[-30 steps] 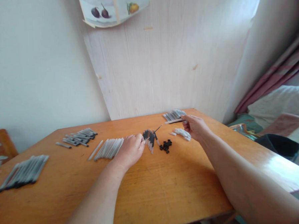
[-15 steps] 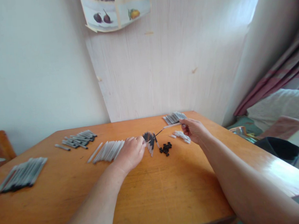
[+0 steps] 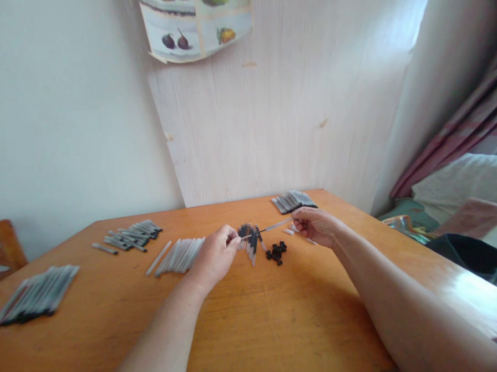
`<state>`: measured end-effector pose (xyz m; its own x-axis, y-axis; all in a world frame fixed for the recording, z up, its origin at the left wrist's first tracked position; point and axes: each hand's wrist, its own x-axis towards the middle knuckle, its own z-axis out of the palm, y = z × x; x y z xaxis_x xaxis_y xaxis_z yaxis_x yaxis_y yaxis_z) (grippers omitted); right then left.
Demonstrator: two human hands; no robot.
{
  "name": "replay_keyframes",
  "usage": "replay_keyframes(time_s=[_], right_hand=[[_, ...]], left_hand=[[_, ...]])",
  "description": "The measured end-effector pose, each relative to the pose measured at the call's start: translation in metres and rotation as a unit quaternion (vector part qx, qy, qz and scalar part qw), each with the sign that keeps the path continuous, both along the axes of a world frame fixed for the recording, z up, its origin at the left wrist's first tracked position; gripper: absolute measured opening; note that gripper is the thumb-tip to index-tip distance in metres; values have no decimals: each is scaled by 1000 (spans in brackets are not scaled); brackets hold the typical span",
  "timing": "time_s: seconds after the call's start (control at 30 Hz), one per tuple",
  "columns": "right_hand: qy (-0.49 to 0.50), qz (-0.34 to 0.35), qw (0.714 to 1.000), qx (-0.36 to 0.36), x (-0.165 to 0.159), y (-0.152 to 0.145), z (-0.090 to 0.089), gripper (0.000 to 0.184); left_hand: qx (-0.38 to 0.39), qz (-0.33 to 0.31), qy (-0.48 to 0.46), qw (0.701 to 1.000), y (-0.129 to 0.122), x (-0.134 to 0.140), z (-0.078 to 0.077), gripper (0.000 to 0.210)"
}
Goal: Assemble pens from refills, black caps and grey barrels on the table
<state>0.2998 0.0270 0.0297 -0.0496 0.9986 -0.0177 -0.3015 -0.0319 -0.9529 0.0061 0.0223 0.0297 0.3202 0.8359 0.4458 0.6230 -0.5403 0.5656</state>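
Observation:
My left hand (image 3: 219,255), in the middle of the table, pinches the end of a thin pen refill (image 3: 246,237). The refill's dark length runs toward a pale, see-through pen barrel (image 3: 278,224) and appears to enter its near end. Fingers of my right hand (image 3: 317,227) are closed on the barrel's other end. Beneath the refill lies a fan of dark-and-clear refills (image 3: 251,244). Just right of it sit small black caps (image 3: 276,252). A few white pieces (image 3: 291,229) are partly hidden by my right hand. White barrels (image 3: 179,256) lie in a row beside my left hand.
Capped pens form a loose pile (image 3: 132,235) at the back left, a row (image 3: 37,294) at the left edge, and another row (image 3: 293,200) at the back right. The wooden table (image 3: 256,330) meets a pale board (image 3: 245,130) behind. A black bin (image 3: 464,255) stands at the right.
My right hand has moved left and slightly down with the barrel. Less of the dark refill shows between my hands. The whole view has shifted slightly downward in the frame.

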Motion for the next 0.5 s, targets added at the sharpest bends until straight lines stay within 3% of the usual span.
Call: replay_keyframes(time_s=[0.2,0.37,0.5], right_hand=[[-129,106,986,24,-16,-13,4,19],[-262,187,946,52,-33,-23,9,26],[-284,210,933,69,-42,-26,8,24]], left_hand=[[-45,38,-160,985,8,-2,-1,17],[-115,-21,-269,956,4,5,0,24],[-143,-35,-377,914,-1,10,3,40]])
